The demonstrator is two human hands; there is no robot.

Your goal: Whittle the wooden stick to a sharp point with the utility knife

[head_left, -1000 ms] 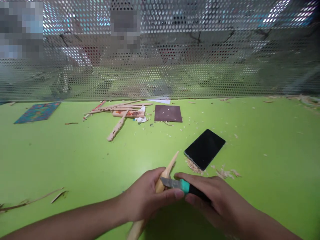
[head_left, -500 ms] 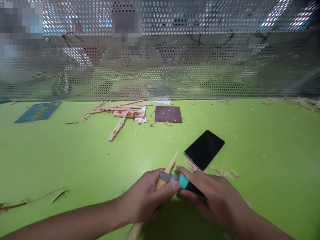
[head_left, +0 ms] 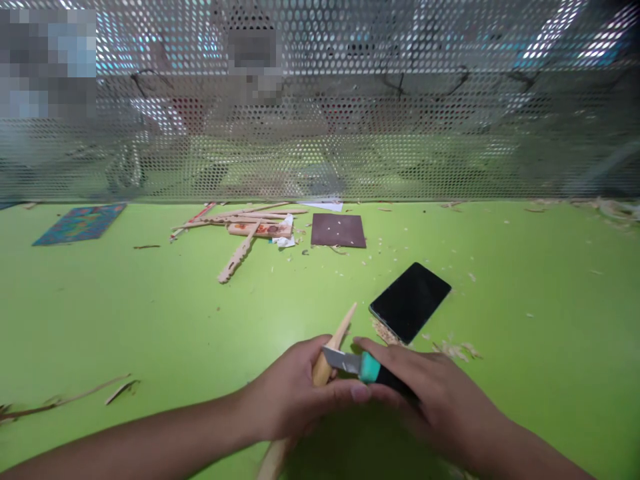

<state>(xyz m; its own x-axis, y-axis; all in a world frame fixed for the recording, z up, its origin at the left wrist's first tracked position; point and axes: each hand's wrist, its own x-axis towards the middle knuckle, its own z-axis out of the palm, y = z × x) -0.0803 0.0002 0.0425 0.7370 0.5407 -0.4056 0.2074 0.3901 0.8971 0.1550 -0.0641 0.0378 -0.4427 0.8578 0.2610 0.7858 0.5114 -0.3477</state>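
Observation:
My left hand (head_left: 295,390) is wrapped round a pale wooden stick (head_left: 341,328) whose tapered tip points up and away; its thicker end comes out below my wrist. In my right hand (head_left: 440,400) is a knife (head_left: 370,367) with a black and turquoise handle, the fingers closed round it. The knife's flat grey blade lies across the stick just above my left thumb. That thumb reaches over to the handle by the blade's base. My right palm side and the handle's rear end are hidden.
Beyond my hands lies a black phone (head_left: 411,301) beside wood shavings (head_left: 457,350). Farther off are a brown square sheet (head_left: 339,231), carved wooden sticks (head_left: 237,257) and a colourful patterned board (head_left: 80,225). A perforated metal screen (head_left: 320,133) stands along the table's far edge.
The blade has shifted slightly right and down along the stick, and more of it shows. My left thumb has slid a little lower and to the right. Both hands keep their holds.

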